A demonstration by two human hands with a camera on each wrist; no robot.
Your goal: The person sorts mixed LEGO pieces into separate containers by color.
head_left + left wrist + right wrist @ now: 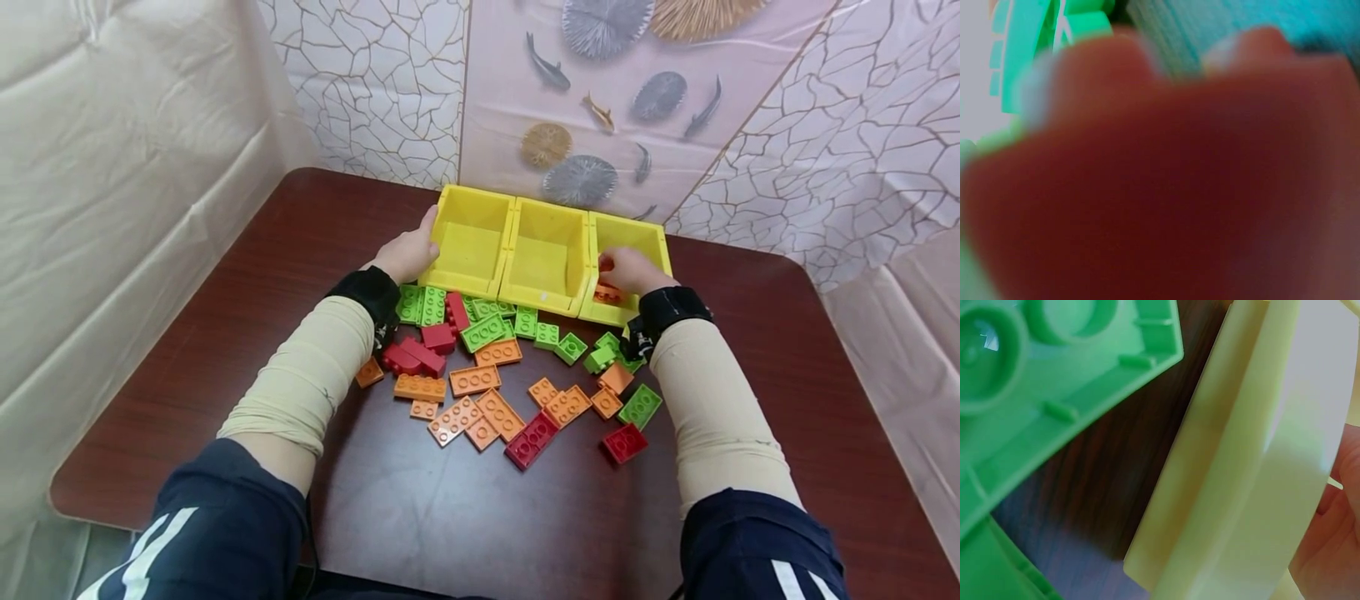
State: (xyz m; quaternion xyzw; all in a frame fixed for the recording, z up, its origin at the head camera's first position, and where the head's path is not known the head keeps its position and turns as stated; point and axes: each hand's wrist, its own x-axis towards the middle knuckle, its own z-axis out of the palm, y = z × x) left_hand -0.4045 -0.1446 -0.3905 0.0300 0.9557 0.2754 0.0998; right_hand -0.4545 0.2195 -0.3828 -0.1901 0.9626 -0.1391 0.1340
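Striped sleeves point(225, 508) fill lower corners. Upper middle, the left hand point(405, 252) touches a yellow three-compartment bin point(521, 292), perhaps steadying it; the right hand point(632, 271) dips inside by orange bricks point(607, 293). Either grip: cannot tell.

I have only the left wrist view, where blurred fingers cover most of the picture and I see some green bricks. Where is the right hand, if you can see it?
Observer: In the head view, the right hand reaches into the right-hand compartment of the yellow tray.

Operator: Thank you. Is there some brick in this compartment?

Observer: Yes, an orange brick shows just below the fingers; whether they hold anything, I cannot tell.

Operator: And on the table, are there also red bricks?

Observer: Yes, several red bricks lie on the table, on the person's side of the tray.
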